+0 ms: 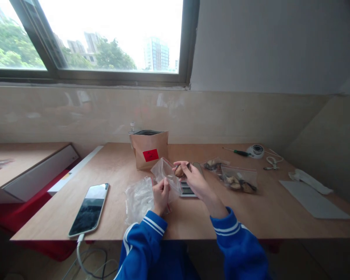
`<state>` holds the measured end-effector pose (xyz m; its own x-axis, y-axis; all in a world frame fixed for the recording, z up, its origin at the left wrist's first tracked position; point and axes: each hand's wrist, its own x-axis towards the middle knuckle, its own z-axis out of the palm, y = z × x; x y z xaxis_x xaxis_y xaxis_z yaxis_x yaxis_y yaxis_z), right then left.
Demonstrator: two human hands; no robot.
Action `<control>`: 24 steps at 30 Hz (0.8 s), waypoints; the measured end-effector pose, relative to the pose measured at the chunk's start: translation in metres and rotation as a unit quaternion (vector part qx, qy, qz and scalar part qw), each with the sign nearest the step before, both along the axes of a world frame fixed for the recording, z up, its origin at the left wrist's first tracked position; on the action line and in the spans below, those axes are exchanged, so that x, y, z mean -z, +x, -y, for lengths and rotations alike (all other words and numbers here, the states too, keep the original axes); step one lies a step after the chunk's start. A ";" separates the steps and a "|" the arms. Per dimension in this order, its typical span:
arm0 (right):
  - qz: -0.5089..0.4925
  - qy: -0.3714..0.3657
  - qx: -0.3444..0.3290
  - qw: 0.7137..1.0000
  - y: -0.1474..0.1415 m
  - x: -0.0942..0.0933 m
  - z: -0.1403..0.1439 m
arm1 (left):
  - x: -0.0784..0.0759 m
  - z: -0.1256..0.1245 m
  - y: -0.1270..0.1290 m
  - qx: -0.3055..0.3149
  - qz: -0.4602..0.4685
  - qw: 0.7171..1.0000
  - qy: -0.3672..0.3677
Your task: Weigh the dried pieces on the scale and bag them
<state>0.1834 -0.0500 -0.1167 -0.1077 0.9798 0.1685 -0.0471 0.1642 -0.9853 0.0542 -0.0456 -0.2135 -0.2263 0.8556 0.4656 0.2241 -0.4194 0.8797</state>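
Head view looks down on a pale, matte wooden tabletop (pixel 268 217) under a window. The left hand (pixel 161 195) is closed in a pinch on the lower part of a small clear crinkled plastic zip bag (pixel 165 173), which stands up off the table with its mouth uppermost. The right hand (pixel 192 177), just beside the bag's mouth, is closed on a small rounded brown piece (pixel 179 170) held at the fingertips — what the piece is made of is hard to tell. Both wrists come out of bright blue sleeves with white stripes. Directly behind the right hand lies a flat grey device with a small display (pixel 187 190), mostly hidden by the hand, so its shape cannot be read fully. Left of the clear bag, touching the table, lies a heap of thin wrinkled clear plastic bags (pixel 138 198). Behind the clear bag stands an upright brown paper pouch with a red label (pixel 149 149), its top open; something pale behind it is hidden. Right of the clear bag lie two more clear bags holding brown lumps (pixel 239 181), blurred. Farther right are a green-handled screwdriver (pixel 236 152), a round white gadget (pixel 256 151), a white cord (pixel 272 162) and a flat grey sheet (pixel 315 200). Well left of the clear bag lies a glossy dark smartphone (pixel 90 209) — its white cable drops off the table edge and is cut off below.
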 end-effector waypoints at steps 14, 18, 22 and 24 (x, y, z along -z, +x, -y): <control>0.149 0.098 0.005 0.984 -0.013 -0.001 -0.006 | 0.000 0.003 0.001 -0.027 0.072 0.997 -0.021; 0.223 0.164 0.133 0.952 0.007 0.020 -0.024 | -0.005 0.002 0.002 -0.060 0.151 0.986 -0.043; 0.396 0.165 0.150 0.891 0.025 0.061 -0.042 | -0.008 0.002 0.002 -0.063 0.185 0.980 -0.045; 0.466 0.159 0.123 0.861 0.029 0.077 -0.044 | -0.008 0.003 0.002 -0.058 0.179 0.981 -0.045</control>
<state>0.2123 -0.0057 -0.1938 -0.1371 0.9122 0.3861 0.8156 0.3252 -0.4786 0.0564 -0.0482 -0.2052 -0.4599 0.8481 0.2630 -0.0639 -0.3271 0.9428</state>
